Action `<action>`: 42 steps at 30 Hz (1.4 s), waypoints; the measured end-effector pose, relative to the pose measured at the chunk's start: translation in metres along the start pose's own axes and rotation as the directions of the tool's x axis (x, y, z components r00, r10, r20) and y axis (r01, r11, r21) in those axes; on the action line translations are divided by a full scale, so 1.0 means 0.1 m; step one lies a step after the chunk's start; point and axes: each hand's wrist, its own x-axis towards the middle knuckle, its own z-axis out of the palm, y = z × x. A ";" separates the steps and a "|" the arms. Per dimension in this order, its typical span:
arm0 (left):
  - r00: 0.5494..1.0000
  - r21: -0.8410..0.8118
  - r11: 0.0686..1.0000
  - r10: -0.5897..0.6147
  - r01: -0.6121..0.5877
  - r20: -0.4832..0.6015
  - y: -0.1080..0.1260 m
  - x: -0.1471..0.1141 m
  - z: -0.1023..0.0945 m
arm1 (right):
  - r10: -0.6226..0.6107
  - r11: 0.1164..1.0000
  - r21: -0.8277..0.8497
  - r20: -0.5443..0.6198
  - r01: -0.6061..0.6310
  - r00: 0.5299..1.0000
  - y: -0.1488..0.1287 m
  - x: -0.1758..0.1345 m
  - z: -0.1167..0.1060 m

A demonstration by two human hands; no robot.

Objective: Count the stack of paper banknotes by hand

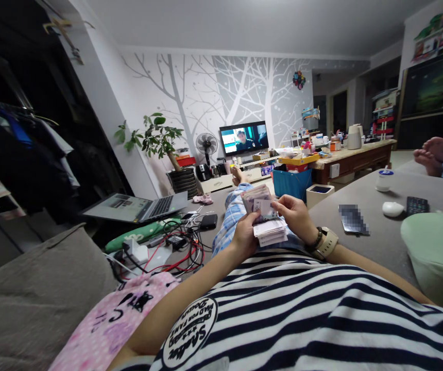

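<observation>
Nearest the wearer is the striped shirt [302, 314]. Just beyond it, between the hands, is a white stack of paper slips [271, 235]; its visible part is longest crosswise, the right end slightly higher. Whether it rests on the lap or is held from beneath cannot be determined.

The left hand [243, 234] is clasped around the left edge of the upper bundle of paper slips [257, 196], thumb on top; its other fingers are largely hidden. The right hand [294, 216] has thumb and forefinger brought together in a pinch at the bundle's right edge, remaining fingers curled. Whether it has one slip or several cannot be told.

The upper bundle lies directly ahead of the white stack, in front of and between both hands, touching each. Neither hand is clearly nearer; the left has the fuller hold. Its long axis, judged from the visible part, runs away from the wearer, far end tilted up and leaning slightly left, towards the checked trousers [234, 208]. Well beyond stands the television [243, 138].
</observation>
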 end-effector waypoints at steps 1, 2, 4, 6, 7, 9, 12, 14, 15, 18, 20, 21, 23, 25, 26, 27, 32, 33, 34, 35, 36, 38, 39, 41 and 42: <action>1.000 -0.002 1.000 -0.002 0.002 0.000 0.00 0.00 0.00 | -0.003 1.000 -0.005 -0.004 0.003 1.000 0.00 0.00 0.00; 1.000 -0.005 1.000 -0.003 0.003 0.002 -0.01 0.00 0.00 | -0.005 1.000 -0.009 -0.009 0.005 1.000 0.00 0.00 0.00; 1.000 -0.017 1.000 -0.013 0.013 0.022 -0.01 0.00 0.01 | -0.003 1.000 -0.007 -0.011 0.003 1.000 -0.01 -0.01 0.00; 0.998 -0.039 0.999 -0.028 0.030 0.049 0.00 0.00 0.02 | -0.001 1.000 0.008 -0.011 0.001 1.000 -0.03 -0.01 0.01; 0.997 -0.052 0.998 -0.037 0.040 0.060 0.00 0.00 0.03 | -0.002 1.000 0.019 -0.011 0.002 1.000 -0.04 -0.01 0.01; 0.997 -0.071 0.996 -0.046 0.050 0.067 0.01 0.00 0.04 | -0.011 0.999 0.043 -0.015 0.011 1.000 -0.05 -0.02 0.01; 0.997 -0.069 0.996 -0.044 0.048 0.056 0.01 0.01 0.05 | -0.037 0.996 0.076 -0.016 0.039 0.999 -0.06 -0.04 0.02; 0.999 -0.055 0.998 -0.030 0.031 0.034 0.00 0.02 0.04 | -0.064 0.995 0.078 -0.015 0.065 0.998 -0.07 -0.05 0.02; 1.000 -0.051 0.998 -0.023 0.024 0.022 0.00 0.03 0.04 | -0.077 0.994 0.073 -0.011 0.078 0.997 -0.07 -0.05 0.02; 0.999 -0.058 0.998 -0.020 0.022 0.026 0.00 0.04 0.03 | -0.109 0.992 0.067 0.012 0.108 0.994 -0.10 -0.07 0.01; 0.998 -0.072 0.997 -0.022 0.026 0.054 0.00 0.04 0.03 | -0.122 0.990 0.075 0.032 0.119 0.992 -0.11 -0.09 0.00; 0.998 -0.077 0.997 -0.023 0.028 0.064 0.00 0.04 0.03 | -0.128 0.989 0.084 0.042 0.124 0.991 -0.12 -0.09 0.00; 0.997 -0.079 0.996 -0.031 0.036 0.072 0.00 0.03 0.03 | -0.135 0.986 0.104 0.063 0.129 0.989 -0.14 -0.10 -0.01; 0.996 -0.077 0.996 -0.034 0.040 0.077 0.01 0.03 0.03 | -0.137 0.985 0.120 0.076 0.128 0.988 -0.15 -0.11 -0.01; 0.996 -0.077 0.996 -0.034 0.040 0.081 0.01 0.03 0.03 | -0.135 0.984 0.125 0.079 0.125 0.988 -0.15 -0.11 -0.01; 0.996 -0.076 0.996 -0.033 0.040 0.086 0.01 0.03 0.03 | -0.132 0.984 0.129 0.081 0.121 0.988 -0.15 -0.11 0.00; 0.994 -0.073 0.996 -0.034 0.042 0.108 0.00 0.03 0.03 | -0.125 0.984 0.141 0.086 0.112 0.988 -0.15 -0.10 0.00; 0.994 -0.074 0.996 -0.033 0.041 0.108 0.00 0.03 0.03 | -0.125 0.984 0.138 0.086 0.112 0.988 -0.14 -0.10 0.01; 0.994 -0.076 0.996 -0.031 0.039 0.107 0.00 0.03 0.03 | -0.125 0.984 0.135 0.085 0.112 0.989 -0.14 -0.10 0.01; 0.994 -0.078 0.996 -0.029 0.038 0.103 0.00 0.03 0.03 | -0.124 0.985 0.133 0.084 0.112 0.989 -0.13 -0.10 0.01; 0.995 -0.079 0.996 -0.030 0.038 0.098 0.00 0.03 0.03 | -0.122 0.985 0.133 0.082 0.110 0.989 -0.13 -0.10 0.01; 0.995 -0.080 0.996 -0.037 0.044 0.087 0.00 0.03 0.03 | -0.117 0.985 0.135 0.085 0.105 0.990 -0.12 -0.10 0.01; 0.996 -0.079 0.996 -0.041 0.047 0.084 0.00 0.03 0.02 | -0.115 0.985 0.136 0.088 0.102 0.989 -0.12 -0.10 0.00; 0.996 -0.076 0.996 -0.038 0.044 0.084 0.00 0.02 0.02 | -0.114 0.986 0.136 0.097 0.100 0.989 -0.12 -0.11 0.00; 0.996 -0.074 0.997 -0.031 0.038 0.085 0.00 0.02 0.02 | -0.115 0.986 0.135 0.100 0.101 0.988 -0.12 -0.11 0.00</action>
